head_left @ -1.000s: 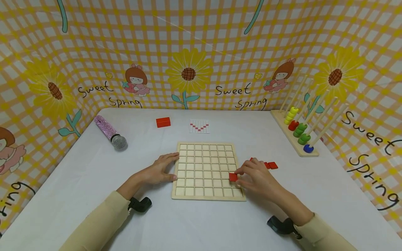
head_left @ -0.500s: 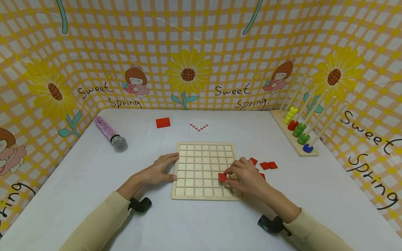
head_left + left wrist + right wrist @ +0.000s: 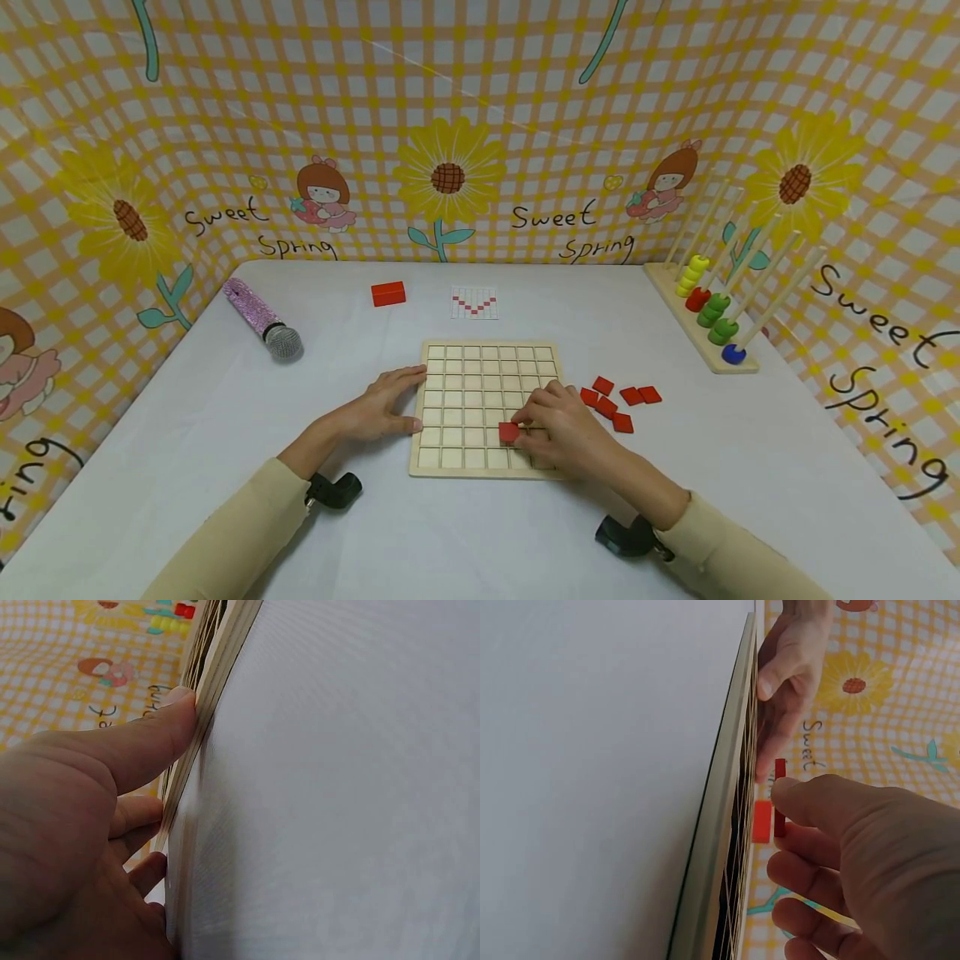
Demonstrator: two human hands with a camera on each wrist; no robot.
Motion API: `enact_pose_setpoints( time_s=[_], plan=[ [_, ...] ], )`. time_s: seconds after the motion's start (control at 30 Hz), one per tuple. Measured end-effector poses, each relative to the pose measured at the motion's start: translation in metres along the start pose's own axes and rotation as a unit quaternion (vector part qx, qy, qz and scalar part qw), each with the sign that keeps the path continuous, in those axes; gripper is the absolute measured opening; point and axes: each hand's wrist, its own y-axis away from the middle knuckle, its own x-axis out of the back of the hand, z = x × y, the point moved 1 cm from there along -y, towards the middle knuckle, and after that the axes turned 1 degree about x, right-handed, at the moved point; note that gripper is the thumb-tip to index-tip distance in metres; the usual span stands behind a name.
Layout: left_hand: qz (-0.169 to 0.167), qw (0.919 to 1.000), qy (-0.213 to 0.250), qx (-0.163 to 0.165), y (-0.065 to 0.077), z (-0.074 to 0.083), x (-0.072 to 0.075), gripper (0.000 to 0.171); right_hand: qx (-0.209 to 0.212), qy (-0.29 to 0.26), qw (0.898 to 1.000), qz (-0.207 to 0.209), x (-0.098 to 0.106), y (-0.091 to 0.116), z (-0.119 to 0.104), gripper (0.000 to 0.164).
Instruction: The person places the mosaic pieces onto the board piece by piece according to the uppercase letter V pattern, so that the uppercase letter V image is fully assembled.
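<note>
The grid board [image 3: 486, 377] is lying flat, the left hand [image 3: 378, 409], fingers apart, touching its left edge. The right hand [image 3: 561, 425] is pinching 1 red tile [image 3: 507, 432] above the board, seemingly positioning it; lowering it looks called for.

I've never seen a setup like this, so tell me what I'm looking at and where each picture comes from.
There's no machine, just a person working barehanded. The wide view is taken from the head, looking forward and down; the close ones come from the left and right wrists. The left hand rests against one edge of a gridded board. The right hand pinches a red tile over it. Also on the white table: more red tiles, a red block, a card, a microphone and a bead rack.
</note>
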Motion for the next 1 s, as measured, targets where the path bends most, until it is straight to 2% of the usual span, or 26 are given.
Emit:
enact_pose_setpoints(
  time_s=[0.23, 0.63, 1.0],
  plan=[
    [0.001, 1.0000, -0.008, -0.001, 0.0002, 0.0000, -0.0003, 0.079, 0.009, 0.016, 1.000, 0.008, -0.0059, -0.0032, -0.0030, 0.014],
    [0.006, 0.9999, -0.013, 0.005, -0.0004, 0.0014, -0.0013, 0.078, 0.002, 0.011, 0.999, -0.031, -0.0087, -0.0056, -0.0071, 0.019],
    [0.004, 0.9999, -0.007, 0.010, 0.0005, 0.0023, -0.0008, 0.078, 0.010, 0.013, 0.999, -0.035, -0.0112, -0.0079, -0.0074, 0.020]
  ],
)
